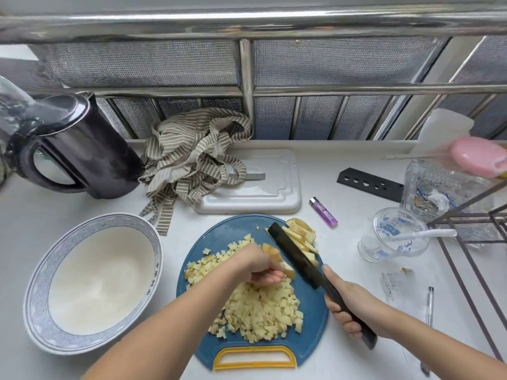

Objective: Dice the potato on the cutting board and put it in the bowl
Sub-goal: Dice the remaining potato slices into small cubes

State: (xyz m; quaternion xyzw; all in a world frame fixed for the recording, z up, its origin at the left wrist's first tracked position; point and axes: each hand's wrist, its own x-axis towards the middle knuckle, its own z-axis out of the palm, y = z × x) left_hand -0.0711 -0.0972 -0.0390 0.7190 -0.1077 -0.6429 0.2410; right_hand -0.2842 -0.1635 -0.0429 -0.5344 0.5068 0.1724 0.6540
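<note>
Diced potato [263, 305] lay heaped on the blue cutting board [214, 237], none in the bowl [37, 292] just left of it. Left hand [258, 266], fingers curled, held down a few potato strips [274, 256] against the blade. Right hand [354, 308] was wrapped round the handle of the knife [296, 256]. More uncut slices [300, 231] sat beyond the blade. Judged mostly diced; remaining: last slices, then the transfer. Blue marks on the bowl rim and print on the plastic cup [395, 234] and purple lighter [323, 212] were unreadable.
</note>
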